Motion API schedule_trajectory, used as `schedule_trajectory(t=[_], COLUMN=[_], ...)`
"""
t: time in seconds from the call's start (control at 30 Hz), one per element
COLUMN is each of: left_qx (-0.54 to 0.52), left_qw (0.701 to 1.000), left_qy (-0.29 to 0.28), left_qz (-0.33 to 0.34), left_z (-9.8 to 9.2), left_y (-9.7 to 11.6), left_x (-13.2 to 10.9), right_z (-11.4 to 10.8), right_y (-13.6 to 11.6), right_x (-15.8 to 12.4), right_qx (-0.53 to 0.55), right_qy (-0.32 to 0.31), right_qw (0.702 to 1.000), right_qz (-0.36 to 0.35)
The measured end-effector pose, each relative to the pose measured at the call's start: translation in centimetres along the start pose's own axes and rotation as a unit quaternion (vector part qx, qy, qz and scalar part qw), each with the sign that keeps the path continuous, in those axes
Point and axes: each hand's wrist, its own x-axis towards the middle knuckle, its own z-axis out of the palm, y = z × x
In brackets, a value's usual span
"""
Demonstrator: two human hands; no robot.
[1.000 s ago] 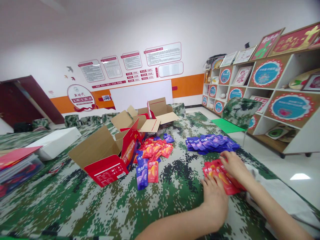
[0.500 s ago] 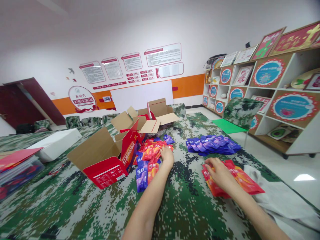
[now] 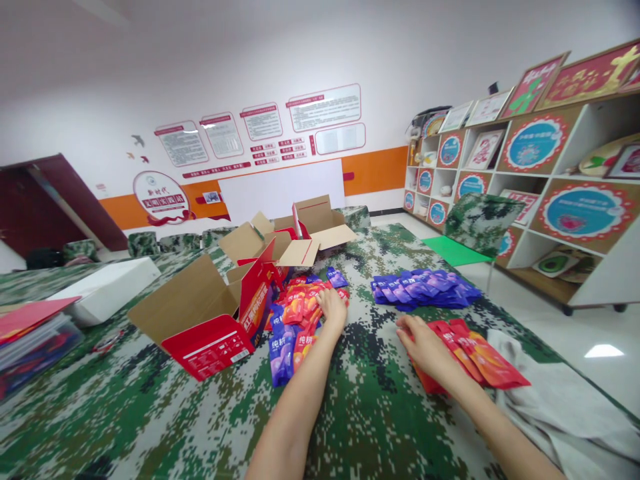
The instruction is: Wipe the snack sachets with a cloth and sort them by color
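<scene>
My left hand (image 3: 332, 312) reaches onto a mixed heap of red packets (image 3: 295, 308) and purple packets (image 3: 283, 353); its fingers are bent over a red packet, and their grip is unclear. Over the left edge of a row of red packets (image 3: 493, 357) is my right hand (image 3: 419, 343), fingers apart, with nothing seen in it. Behind it, overlapping purple packets (image 3: 425, 289) lie in a long row. Left of the heap stands an open red box (image 3: 210, 343), its brown flaps spread.
More open boxes (image 3: 320, 227) stand behind the heap on the camouflage tablecloth (image 3: 200, 427). A white box (image 3: 105, 290) and a plastic bin (image 3: 40, 353) are at the left. Grey cloth (image 3: 560, 400) lies at the right edge, near a green chair (image 3: 457, 251).
My right hand has moved slightly left, uncovering more of the red packets. My left hand has stayed at the heap, its fingers shifted a little.
</scene>
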Motion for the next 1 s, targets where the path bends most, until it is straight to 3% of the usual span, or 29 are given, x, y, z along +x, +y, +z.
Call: schedule_trajectory(t=[0.1, 0.2, 0.27, 0.37, 0.5, 0.63, 0.83, 1.0], left_qx=[-0.084, -0.213, -0.294, -0.374, -0.394, -0.382, -0.356, -0.373], left_qw=[0.996, 0.973, 0.948, 0.919, 0.913, 0.919, 0.932, 0.924], left_qy=[-0.003, -0.067, -0.104, -0.107, -0.095, -0.09, -0.038, -0.061], left_qz=[0.025, 0.053, 0.067, 0.07, 0.054, 0.035, 0.051, 0.063], left_z=[-0.5, -0.9, -1.0, -0.8, 0.0, 0.2, -0.2, 0.3], left_y=[0.9, 2.5, 3.5, 4.1, 4.3, 4.8, 5.5, 5.1], left_x=[-0.8, -2.3, -3.7, -6.2, -9.4, -11.6, -13.0, -13.3], right_z=[1.4, 2.7, 3.3, 3.9, 4.0, 3.9, 4.1, 4.2], right_y=[0.0, -0.4, -0.6, -0.6, -0.3, -0.3, 0.0, 0.2], right_x=[1.6, 3.8, 5.0, 5.6, 5.0, 4.3, 4.3, 4.2], right_qx=[0.125, 0.251, 0.307, 0.35, 0.345, 0.318, 0.293, 0.289], right_qy=[0.019, 0.012, 0.011, 0.036, 0.045, 0.098, 0.157, 0.152], right_qw=[0.99, 0.957, 0.939, 0.924, 0.927, 0.933, 0.933, 0.937], right_qz=[0.065, 0.147, 0.157, 0.149, 0.137, 0.134, 0.135, 0.123])
